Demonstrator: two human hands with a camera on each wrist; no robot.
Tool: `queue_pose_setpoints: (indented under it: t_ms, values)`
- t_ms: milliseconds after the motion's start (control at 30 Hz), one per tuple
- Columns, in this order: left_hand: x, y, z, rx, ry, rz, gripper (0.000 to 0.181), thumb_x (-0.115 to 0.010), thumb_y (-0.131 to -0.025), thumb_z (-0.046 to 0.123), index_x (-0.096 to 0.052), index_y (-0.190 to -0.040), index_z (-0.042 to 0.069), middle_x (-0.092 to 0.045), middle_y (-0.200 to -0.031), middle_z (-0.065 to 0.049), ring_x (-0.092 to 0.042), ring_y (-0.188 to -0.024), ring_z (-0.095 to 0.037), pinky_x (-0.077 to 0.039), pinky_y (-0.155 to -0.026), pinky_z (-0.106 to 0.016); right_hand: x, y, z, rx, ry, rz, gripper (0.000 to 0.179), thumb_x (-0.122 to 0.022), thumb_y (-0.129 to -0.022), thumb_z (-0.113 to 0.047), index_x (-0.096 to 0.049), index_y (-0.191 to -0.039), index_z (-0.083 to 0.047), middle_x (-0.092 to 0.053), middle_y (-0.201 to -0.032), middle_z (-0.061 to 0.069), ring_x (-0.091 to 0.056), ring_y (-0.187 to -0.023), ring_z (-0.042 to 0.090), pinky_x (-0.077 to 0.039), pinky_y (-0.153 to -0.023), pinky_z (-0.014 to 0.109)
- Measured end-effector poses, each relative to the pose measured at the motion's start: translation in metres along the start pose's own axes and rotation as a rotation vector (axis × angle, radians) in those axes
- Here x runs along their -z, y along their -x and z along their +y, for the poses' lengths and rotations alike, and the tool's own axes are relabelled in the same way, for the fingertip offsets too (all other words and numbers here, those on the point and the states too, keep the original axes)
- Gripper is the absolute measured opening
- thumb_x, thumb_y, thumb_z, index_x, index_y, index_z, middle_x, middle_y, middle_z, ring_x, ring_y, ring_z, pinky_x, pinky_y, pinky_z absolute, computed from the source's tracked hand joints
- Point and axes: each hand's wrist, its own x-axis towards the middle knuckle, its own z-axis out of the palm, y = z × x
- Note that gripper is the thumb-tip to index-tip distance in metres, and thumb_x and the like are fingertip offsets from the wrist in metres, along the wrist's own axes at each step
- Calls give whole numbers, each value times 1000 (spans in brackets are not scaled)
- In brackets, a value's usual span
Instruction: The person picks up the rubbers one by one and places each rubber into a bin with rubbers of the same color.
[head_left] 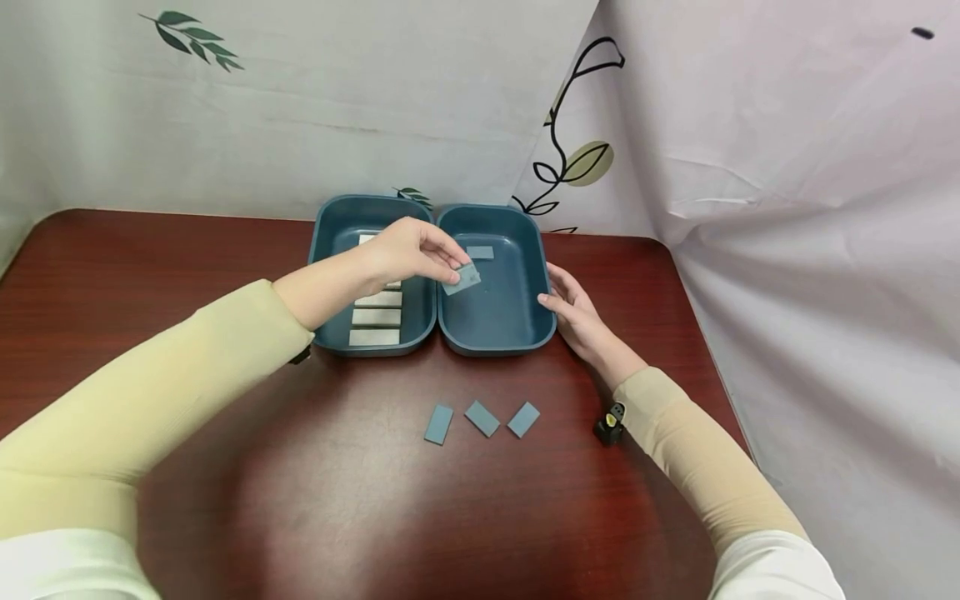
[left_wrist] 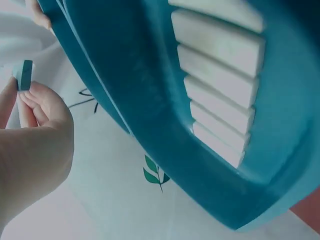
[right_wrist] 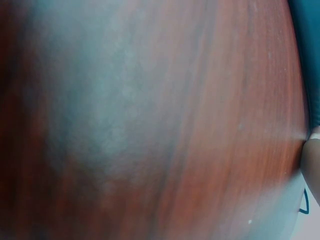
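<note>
My left hand pinches a small grey-blue rectangular tile between thumb and fingers, above the right blue tray. In the left wrist view the same tile appears edge-on at the fingertips. One similar tile lies flat inside that tray, towards its back. My right hand grips the tray's right side, thumb at the rim and fingers along the outer wall. Beside it stands the left blue tray, holding several white tiles in a column, partly hidden by my left forearm in the head view.
Three loose grey-blue tiles lie on the red-brown table in front of the trays: a left one, a middle one and a right one. A white patterned cloth hangs behind the table and along its right side.
</note>
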Motion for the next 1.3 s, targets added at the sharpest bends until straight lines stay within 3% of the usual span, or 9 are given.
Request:
queue_pose_setpoints:
  t_ms: [167,700,933,1133,1300]
  values:
    - [3,-16,8,-8,-49,-22,30,-80,-94,2,-77,-123,2,-77,-113,-3,-68,-104,-16,-55,-110,-40,1,1,1,-11,13,1,67,-50,-106,1,-26,-168,-9,-28,-172,14,-47,-140,14,-52,-101,19]
    - [-2,-63,22,-41,-230,-26,28,-78,-95,1,-78,-123,3,-77,-118,-9,-69,-110,-22,-56,-109,-41,2,2,1,-15,26,7,66,-49,-107,1,-27,-168,-9,-29,-172,14,-47,-141,14,-52,-101,18]
    - [-3,-74,17,-35,-286,4,24,-76,-96,-1,-78,-120,0,-76,-114,-10,-68,-108,-24,-55,-110,-44,3,0,2,-10,23,6,66,-49,-107,1,-27,-168,-9,-29,-172,14,-47,-140,13,-52,-101,18]
    - [-3,-83,11,-47,-330,27,22,-76,-95,-1,-79,-117,-1,-76,-109,-10,-68,-102,-21,-57,-103,-39,2,0,1,-10,26,6,65,-50,-107,0,-28,-168,-10,-29,-172,14,-47,-139,13,-52,-101,18]
    - [-4,-91,5,-99,-393,35,20,-77,-93,-3,-80,-112,-1,-78,-105,-12,-69,-93,-17,-59,-95,-36,3,-2,1,-3,24,3,65,-49,-107,0,-28,-168,-10,-31,-171,14,-48,-138,13,-51,-102,19]
